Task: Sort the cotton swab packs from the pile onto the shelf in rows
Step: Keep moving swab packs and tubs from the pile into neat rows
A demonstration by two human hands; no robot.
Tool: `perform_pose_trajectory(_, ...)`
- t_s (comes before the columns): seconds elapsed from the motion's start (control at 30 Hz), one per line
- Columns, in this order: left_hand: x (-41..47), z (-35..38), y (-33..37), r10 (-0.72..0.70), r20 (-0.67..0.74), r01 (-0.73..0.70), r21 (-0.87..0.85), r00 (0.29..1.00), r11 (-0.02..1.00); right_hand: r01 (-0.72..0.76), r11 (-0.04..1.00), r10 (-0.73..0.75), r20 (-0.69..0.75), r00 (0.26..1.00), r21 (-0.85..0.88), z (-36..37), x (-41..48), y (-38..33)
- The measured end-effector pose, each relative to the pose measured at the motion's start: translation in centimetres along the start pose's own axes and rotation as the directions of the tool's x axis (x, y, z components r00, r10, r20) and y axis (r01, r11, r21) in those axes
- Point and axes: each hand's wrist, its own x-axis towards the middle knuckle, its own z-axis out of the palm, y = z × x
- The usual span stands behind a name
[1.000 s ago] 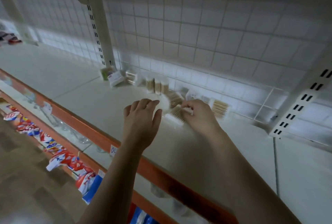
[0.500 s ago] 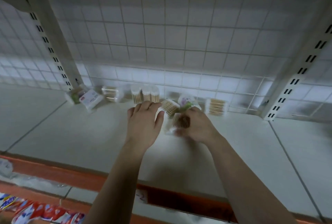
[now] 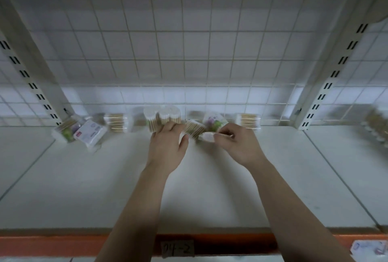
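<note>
Against the frame half a second earlier, the view now faces the shelf [image 3: 210, 194] squarely, and its orange front edge [image 3: 63, 243] with a handwritten label [image 3: 177, 248] has come into view. The left hand [image 3: 168, 150] lies open, fingers straight, fingertips touching the three upright packs [image 3: 162, 117] at the rear. The right hand [image 3: 239, 148], which earlier covered a pack, now pinches the white end of a side-lying pack [image 3: 206, 136] between thumb and fingers, just beside a tilted pack [image 3: 194, 128]. Count, blur permitting: ten packs, comprising three upright, one held, one tilted, one floral-lidded pack [image 3: 212, 121], two wood-stick packs on their sides [image 3: 116, 122], two left-end packs [image 3: 90, 134]. Slotted uprights [image 3: 327, 85]: two.
</note>
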Motion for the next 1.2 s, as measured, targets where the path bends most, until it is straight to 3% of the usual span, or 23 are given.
perform_pose_trajectory(0.2, 1.6, 0.9, -0.2, 0.077, 0.1, -0.075, -0.022, 0.992, 0.997, -0.034, 0.999, 0.038, -0.179, 0.983, 0.026, -1.1, 0.5, 1.1)
perform_pose_trajectory(0.47, 2.6, 2.5, 0.1, 0.094, 0.156, -0.095, -0.003, 0.983, 0.995, -0.05, 0.997, 0.061, -0.236, 0.97, 0.055, -1.9, -0.1, 1.6)
perform_pose_trajectory(0.77, 1.5, 2.4, 0.7, 0.066, 0.208, -0.047, -0.095, 0.976, 0.994, -0.054, 0.996, 0.073, -0.264, 0.962, 0.076, -2.1, -1.3, 1.3)
perform_pose_trajectory(0.93, 1.1, 2.2, 0.9, 0.071, 0.156, -0.054, -0.114, 0.985, 0.992, -0.067, 0.994, 0.087, -0.277, 0.957, 0.083, -2.6, -2.4, 1.1)
perform_pose_trajectory(1.2, 0.2, 0.6, 2.1, 0.215, -0.048, -0.22, -0.163, 0.975, 0.962, -0.114, 0.98, 0.159, -0.296, 0.942, 0.163, -3.9, -5.0, 0.5)
